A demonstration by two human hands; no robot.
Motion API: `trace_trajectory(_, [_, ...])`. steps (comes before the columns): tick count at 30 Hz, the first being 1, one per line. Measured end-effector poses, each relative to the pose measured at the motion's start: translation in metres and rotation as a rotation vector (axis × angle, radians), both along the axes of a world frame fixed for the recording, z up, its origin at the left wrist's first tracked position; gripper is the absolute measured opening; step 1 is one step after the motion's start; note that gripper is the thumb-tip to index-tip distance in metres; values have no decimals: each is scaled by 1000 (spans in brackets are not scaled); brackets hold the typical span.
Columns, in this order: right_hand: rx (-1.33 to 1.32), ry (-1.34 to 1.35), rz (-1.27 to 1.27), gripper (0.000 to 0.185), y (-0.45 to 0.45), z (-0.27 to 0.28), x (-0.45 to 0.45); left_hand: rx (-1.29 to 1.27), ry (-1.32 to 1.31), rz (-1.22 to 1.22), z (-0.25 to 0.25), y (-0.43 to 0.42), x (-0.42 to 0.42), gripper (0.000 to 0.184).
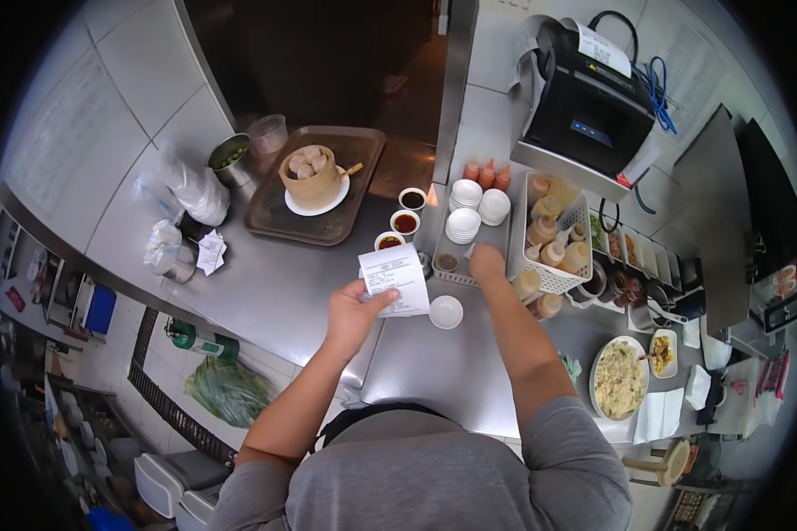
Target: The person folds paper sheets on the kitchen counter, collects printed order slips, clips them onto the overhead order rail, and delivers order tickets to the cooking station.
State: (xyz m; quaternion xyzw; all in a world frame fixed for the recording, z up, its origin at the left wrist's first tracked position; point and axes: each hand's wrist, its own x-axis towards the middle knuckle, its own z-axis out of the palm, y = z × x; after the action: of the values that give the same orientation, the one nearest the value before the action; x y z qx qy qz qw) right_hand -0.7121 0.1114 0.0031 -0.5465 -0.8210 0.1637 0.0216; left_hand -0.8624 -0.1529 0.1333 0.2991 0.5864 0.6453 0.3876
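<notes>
My left hand point(359, 311) pinches a printed order slip point(393, 280) between thumb and fingers, held up over the counter. My right hand point(487, 264) is closed at the front of a grey tray point(498, 237); a small whitish bit shows at its fingertips, too unclear to name. Beside it in the tray sits a small bowl of brown sauce point(447, 262), and behind are stacks of white bowls point(463, 225). A lone white bowl point(445, 311) stands on the steel counter between my hands. Several bowls of dark sauce point(405, 222) are lined up beyond the slip.
A brown tray point(363, 146) holds a bamboo steamer point(312, 181) of dumplings on a white plate. To the right are a basket of squeeze bottles point(553, 232), a receipt printer point(589, 97) and a plate of fried rice point(619, 379). Bagged containers point(193, 188) stand left.
</notes>
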Motion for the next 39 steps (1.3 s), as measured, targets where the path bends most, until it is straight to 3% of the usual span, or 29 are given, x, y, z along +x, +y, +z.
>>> trace_trajectory(2, [-36, 18, -53, 24, 7, -1, 1, 2, 2, 6, -5, 2, -9, 17])
trace_trajectory(5, [-183, 668, -211, 23, -14, 40, 19, -62, -2, 9, -26, 19, -23, 18])
trace_trajectory(7, [-783, 1604, -257, 23, -48, 85, 28, -123, 229, -22, -49, 55, -24, 21])
trace_trajectory(9, [-780, 1672, -172, 25, -65, 110, 42, -181, 499, -56, -29, 93, -5, 24])
trace_trajectory(10, [-771, 1708, -128, 26, -70, 117, 49, -47, 432, -58, -51, 123, 3, 23])
trace_trajectory(13, [-522, 1614, -142, 25, -77, 131, 66, -244, 790, -247, -60, 192, 19, 35])
trace_trajectory(14, [-455, 1496, -165, 25, -77, 133, 75, -240, 966, -325, -76, 210, 19, 42])
trace_trajectory(17, [-181, 1028, -174, 25, -85, 145, 109, -219, 1227, -173, -62, 215, 36, 56])
trace_trajectory(18, [-149, 962, -128, 24, -89, 144, 120, -271, 1138, -332, -15, 198, 41, 64])
trace_trajectory(19, [-99, 897, -74, 23, -89, 146, 127, -138, 1136, -321, -9, 187, 45, 59])
trace_trajectory(20, [-181, 845, -109, 23, -91, 156, 128, 51, 992, -464, 5, 172, 50, 51])
trace_trajectory(22, [-244, 768, -108, 26, -100, 191, 122, 115, 615, -739, 35, 141, 65, 39])
trace_trajectory(23, [-219, 744, -70, 28, -105, 213, 117, 40, 590, -774, 49, 130, 68, 37])
trace_trajectory(24, [-193, 720, -31, 30, -107, 227, 110, 96, 540, -655, 62, 121, 69, 38])
trace_trajectory(26, [-81, 1389, -96, 35, -111, 233, 82, 232, 440, -424, 90, 111, 67, 42])
trace_trajectory(27, [-16, 1729, -91, 38, -110, 240, 73, 421, 313, -327, 107, 110, 70, 48])
trace_trajectory(28, [-157, 1778, -58, 41, -111, 252, 70, 616, 176, -233, 122, 110, 71, 56])
trace_trajectory(29, [-319, 1767, 16, 35, -116, 275, 66, 649, 150, -272, 132, 109, 65, 71])
trace_trajectory(30, [-491, 1737, 77, 29, -122, 292, 61, 760, 205, -265, 150, 109, 64, 75])
trace_trajectory(32, [-140, 1425, 163, 24, -116, 327, 62, 940, 310, -253, 190, 101, 64, 83])
trace_trajectory(33, [70, 1283, 84, 17, -129, 377, 69, 1020, 339, -285, 214, 97, 60, 91])
trace_trajectory(34, [601, 1397, 353, 16, -118, 405, 71, 1082, 407, -234, 234, 98, 53, 89])
trace_trajectory(37, [1035, 1397, 380, 17, -109, 513, 100, 1069, 1102, 52, 311, 91, 26, 59])
trace_trajectory(39, [1135, 1457, 592, 19, -103, 576, 108, 1115, 1459, 245, 367, 96, 21, 52])
